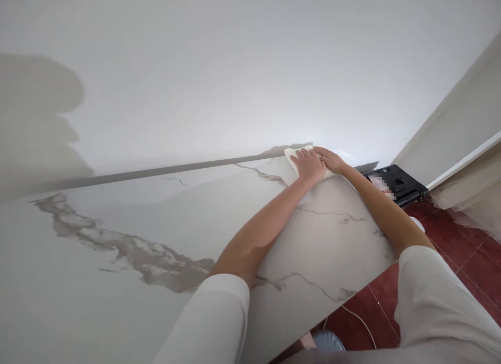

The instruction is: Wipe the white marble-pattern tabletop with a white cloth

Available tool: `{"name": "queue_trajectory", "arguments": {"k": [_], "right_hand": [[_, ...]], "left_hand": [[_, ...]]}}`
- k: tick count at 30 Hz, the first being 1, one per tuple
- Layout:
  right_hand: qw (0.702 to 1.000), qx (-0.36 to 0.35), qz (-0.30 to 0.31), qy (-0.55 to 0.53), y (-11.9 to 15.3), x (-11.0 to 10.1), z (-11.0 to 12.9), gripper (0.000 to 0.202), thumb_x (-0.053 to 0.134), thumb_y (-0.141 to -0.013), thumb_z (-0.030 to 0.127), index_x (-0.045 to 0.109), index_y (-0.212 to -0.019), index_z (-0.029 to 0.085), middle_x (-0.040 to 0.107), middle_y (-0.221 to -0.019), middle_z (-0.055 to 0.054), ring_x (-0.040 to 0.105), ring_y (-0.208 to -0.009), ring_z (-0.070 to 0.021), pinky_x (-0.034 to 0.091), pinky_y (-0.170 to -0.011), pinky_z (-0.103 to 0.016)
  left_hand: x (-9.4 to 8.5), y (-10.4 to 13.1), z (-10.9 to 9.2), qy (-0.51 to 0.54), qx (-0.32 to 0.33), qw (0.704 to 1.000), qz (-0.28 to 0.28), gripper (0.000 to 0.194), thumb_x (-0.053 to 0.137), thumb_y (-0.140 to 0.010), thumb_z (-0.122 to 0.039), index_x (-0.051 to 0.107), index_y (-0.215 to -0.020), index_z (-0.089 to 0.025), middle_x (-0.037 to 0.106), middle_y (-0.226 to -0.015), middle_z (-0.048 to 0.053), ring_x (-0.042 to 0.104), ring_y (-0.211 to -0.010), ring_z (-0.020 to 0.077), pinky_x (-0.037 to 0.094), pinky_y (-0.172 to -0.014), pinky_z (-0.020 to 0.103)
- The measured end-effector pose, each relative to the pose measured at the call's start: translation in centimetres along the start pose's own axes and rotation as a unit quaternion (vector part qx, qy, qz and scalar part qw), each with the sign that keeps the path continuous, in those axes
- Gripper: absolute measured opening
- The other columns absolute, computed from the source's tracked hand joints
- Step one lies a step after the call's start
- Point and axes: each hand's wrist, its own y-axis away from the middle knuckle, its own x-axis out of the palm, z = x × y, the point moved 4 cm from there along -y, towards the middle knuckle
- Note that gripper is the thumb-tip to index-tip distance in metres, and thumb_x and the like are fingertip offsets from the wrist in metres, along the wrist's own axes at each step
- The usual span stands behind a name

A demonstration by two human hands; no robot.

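Note:
A folded white cloth (291,158) lies at the far edge of the white marble-patterned tabletop (188,212), close to the wall. My left hand (310,165) presses down on it, fingers bent over the fabric. Right beside it, my right hand (329,159) grips the cloth's far right part, with its fingertips close to my left hand. Both arms reach forward across the table. The cloth's underside and part of its middle are hidden beneath my hands.
A white wall (235,82) runs along the table's far edge. Past the right end, a black case (403,184) stands on the red tiled floor (446,238), near a sheer curtain (473,191). A pale cable (362,322) and a grey rounded seat (327,340) show below the front edge.

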Motion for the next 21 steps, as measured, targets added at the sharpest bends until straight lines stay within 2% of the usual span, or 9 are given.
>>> {"name": "queue_trajectory", "arguments": {"k": [5, 11, 15, 21], "right_hand": [[0.998, 0.056, -0.010, 0.013, 0.9, -1.1, -1.7, 0.055, 0.035, -0.087, 0.027, 0.054, -0.139, 0.024, 0.049, -0.151, 0.000, 0.040, -0.142, -0.0249, 0.028, -0.122, -0.050], [0.996, 0.081, -0.021, 0.016, 1.6, -1.1, -1.4, 0.056, 0.034, -0.087, 0.025, 0.052, -0.140, 0.024, 0.047, -0.152, 0.001, 0.038, -0.144, -0.0232, 0.027, -0.122, -0.048], [0.995, 0.092, -0.022, 0.024, 3.4, -1.3, -0.5, 0.055, 0.033, -0.089, 0.027, 0.051, -0.141, 0.026, 0.045, -0.153, 0.002, 0.037, -0.145, -0.0223, 0.025, -0.123, -0.047], [0.995, 0.096, -0.013, 0.030, 6.9, -1.5, 0.7, 0.055, 0.034, -0.090, 0.028, 0.050, -0.141, 0.024, 0.044, -0.154, -0.002, 0.036, -0.145, -0.0234, 0.025, -0.123, -0.049]], "left_hand": [[0.6, -0.9, -1.6, 0.010, 0.035, 0.999, -0.012, 0.051, 0.028, -0.096, -0.033, 0.048, -0.137, -0.009, 0.045, -0.146, 0.021, 0.036, -0.134, 0.0360, 0.024, -0.111, 0.057], [0.9, -1.1, -1.5, 0.008, 0.052, 0.999, -0.011, 0.050, 0.027, -0.096, -0.034, 0.049, -0.136, -0.013, 0.047, -0.145, 0.018, 0.037, -0.133, 0.0342, 0.025, -0.111, 0.055], [1.1, 0.2, -1.8, 0.009, 0.069, 0.998, -0.009, 0.050, 0.027, -0.096, -0.035, 0.050, -0.136, -0.014, 0.045, -0.147, 0.017, 0.036, -0.135, 0.0334, 0.025, -0.112, 0.054], [0.9, 3.8, -2.9, 0.006, 0.074, 0.997, -0.010, 0.050, 0.027, -0.096, -0.034, 0.049, -0.136, -0.014, 0.044, -0.148, 0.017, 0.034, -0.137, 0.0334, 0.023, -0.113, 0.054]]}}
